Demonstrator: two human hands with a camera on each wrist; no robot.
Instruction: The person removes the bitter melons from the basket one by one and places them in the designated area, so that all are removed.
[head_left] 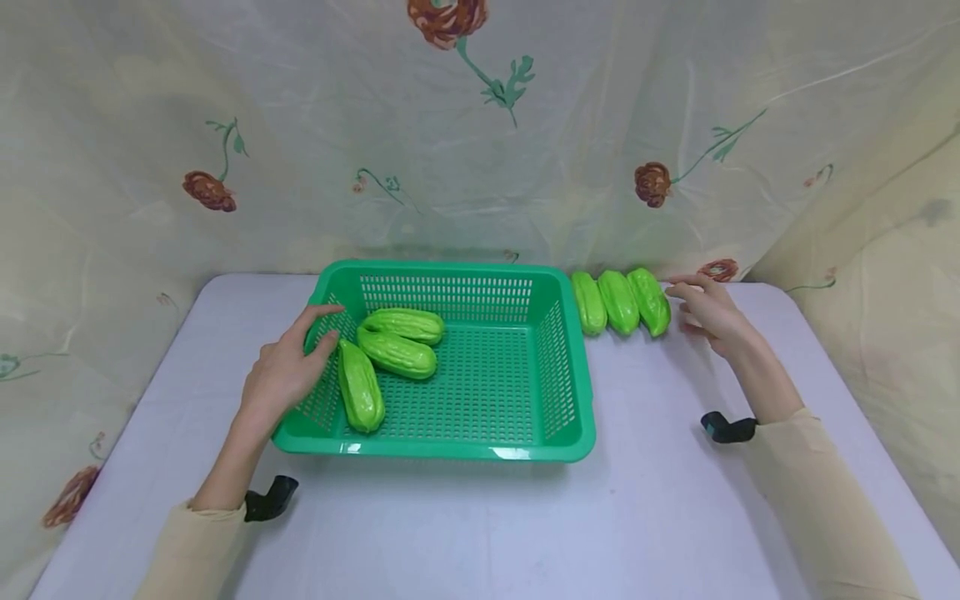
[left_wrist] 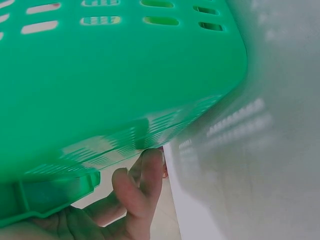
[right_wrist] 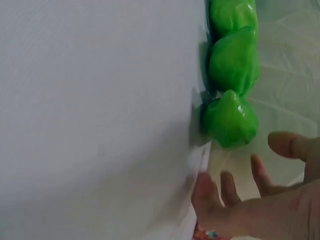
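The rightmost bitter melon [head_left: 649, 302] lies on the table just beyond the basket's right side, last in a row of three close to the back edge. The right hand [head_left: 716, 321] is just beside it, thumb and fingers spread and loosely extended, with a gap showing from the right wrist. The middle melon [head_left: 618, 302] and the leftmost melon [head_left: 589, 303] stand side by side between it and the green plastic basket [head_left: 442, 451], whose slotted right wall divides the row from the melons inside. In there, two melons [head_left: 397, 354] lie together toward the left, and a third melon [head_left: 362, 387] rests nearer the front, by the left wall. The left hand [head_left: 281, 371] holds the basket's left rim, its fingers curled around it.

A white cloth [head_left: 487, 525] covers the table. Behind and at both sides hangs a pale curtain [head_left: 315, 100] printed with rust-red flowers and green stems. Beige sleeves [head_left: 817, 492] reach the wrists, each with a black device [head_left: 727, 428] beside it.
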